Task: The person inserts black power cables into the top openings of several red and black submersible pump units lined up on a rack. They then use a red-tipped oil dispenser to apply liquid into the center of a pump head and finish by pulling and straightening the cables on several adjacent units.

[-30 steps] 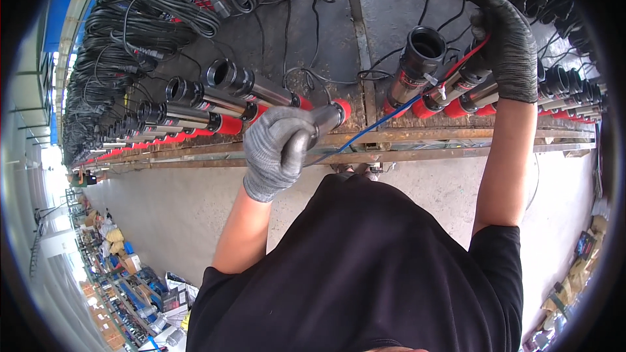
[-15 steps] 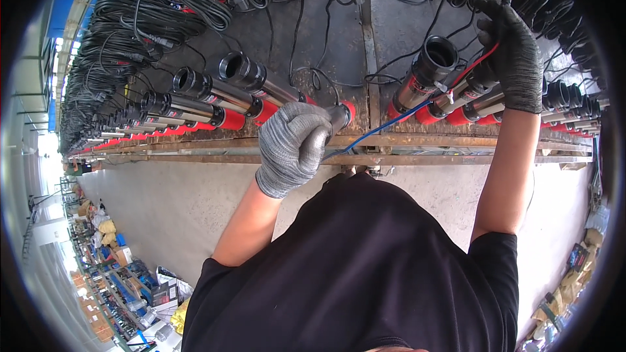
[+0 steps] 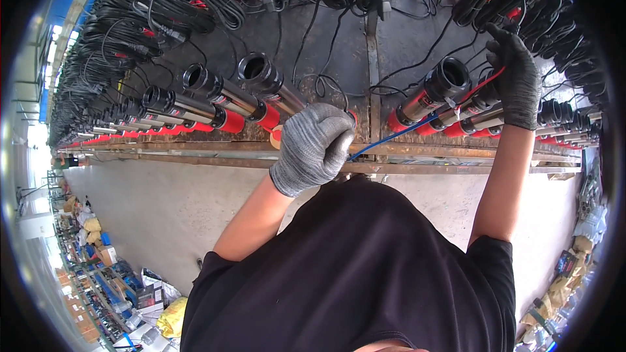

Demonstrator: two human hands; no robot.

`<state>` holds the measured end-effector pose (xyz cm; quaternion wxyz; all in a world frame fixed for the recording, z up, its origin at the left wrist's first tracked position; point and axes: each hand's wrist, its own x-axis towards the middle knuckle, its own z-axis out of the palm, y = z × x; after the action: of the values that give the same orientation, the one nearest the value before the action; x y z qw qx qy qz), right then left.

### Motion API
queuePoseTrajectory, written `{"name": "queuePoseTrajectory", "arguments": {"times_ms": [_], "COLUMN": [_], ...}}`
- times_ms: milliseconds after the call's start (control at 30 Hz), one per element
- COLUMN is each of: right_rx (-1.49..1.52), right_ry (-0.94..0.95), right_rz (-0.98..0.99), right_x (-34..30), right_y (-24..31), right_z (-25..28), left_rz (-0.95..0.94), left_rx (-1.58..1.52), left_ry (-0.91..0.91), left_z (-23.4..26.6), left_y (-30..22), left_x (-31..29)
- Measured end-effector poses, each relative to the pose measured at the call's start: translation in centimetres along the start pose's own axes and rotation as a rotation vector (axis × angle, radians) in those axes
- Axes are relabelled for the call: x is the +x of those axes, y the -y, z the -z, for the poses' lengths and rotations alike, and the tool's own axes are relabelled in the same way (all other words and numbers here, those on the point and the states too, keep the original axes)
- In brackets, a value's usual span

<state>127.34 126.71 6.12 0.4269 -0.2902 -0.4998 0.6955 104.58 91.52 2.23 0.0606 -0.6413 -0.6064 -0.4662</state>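
My left hand [image 3: 316, 148], in a grey knit glove, is closed at the bench's near edge around a steel-bodied pump. The glove hides nearly all of that pump. A blue cord [image 3: 398, 133] emerges beside this fist and runs right to a white knot or clip [image 3: 452, 103]. From there a red wire [image 3: 483, 82] reaches my right hand [image 3: 515, 78]. Darkly gloved, this hand is raised with curled fingers at the wire, beside hanging black cables. Between my hands leans a steel pump [image 3: 417, 105] with a black open top and red base.
Rows of similar pumps [image 3: 228, 94] line the bench edge on both sides. Coiled black cables [image 3: 169, 0] crowd the far side and loose cables cross the dark benchtop [image 3: 345, 45]. Behind me, boxes and bags [image 3: 147, 293] lie on the floor.
My left hand has shifted right, covering the steel cylinder that showed beside it. The right hand has lowered slightly, still at the red wire. The whole view has shifted a little.
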Motion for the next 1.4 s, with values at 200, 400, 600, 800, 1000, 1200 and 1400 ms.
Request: {"name": "queuePoseTrajectory", "arguments": {"times_ms": [200, 400, 600, 800, 1000, 1200, 1400], "right_rx": [-0.024, -0.06, -0.064, -0.009, 0.026, 0.035, 0.002], "right_ry": [-0.04, -0.137, -0.077, -0.073, -0.06, -0.089, -0.113], "right_rz": [-0.024, 0.022, 0.007, 0.035, 0.062, 0.049, 0.04], "right_x": [0.1, -0.8, -0.3, -0.7, -1.7, -2.0, -2.1], "right_y": [0.1, 0.2, 0.1, -0.2, 0.2, 0.2, 0.5], "right_z": [0.5, -1.3, -0.3, -0.4, -0.8, -1.3, -2.2], "left_rz": [-0.026, -0.066, -0.108, -0.081, -0.11, -0.092, -0.074], "left_rx": [-0.051, -0.115, -0.155, -0.143, -0.163, -0.166, -0.181], "left_ry": [-0.018, 0.042, 0.11, 0.068, 0.047, 0.085, 0.108], "left_z": [0.0, 0.1, 0.2, 1.8, 1.8, 1.9, 2.1], "left_y": [0.4, 0.7, 2.1, 3.9, 2.5, 2.7, 2.9], "left_x": [0.0, 1.1, 3.0, 1.6, 0.6, 1.2, 1.5]}}
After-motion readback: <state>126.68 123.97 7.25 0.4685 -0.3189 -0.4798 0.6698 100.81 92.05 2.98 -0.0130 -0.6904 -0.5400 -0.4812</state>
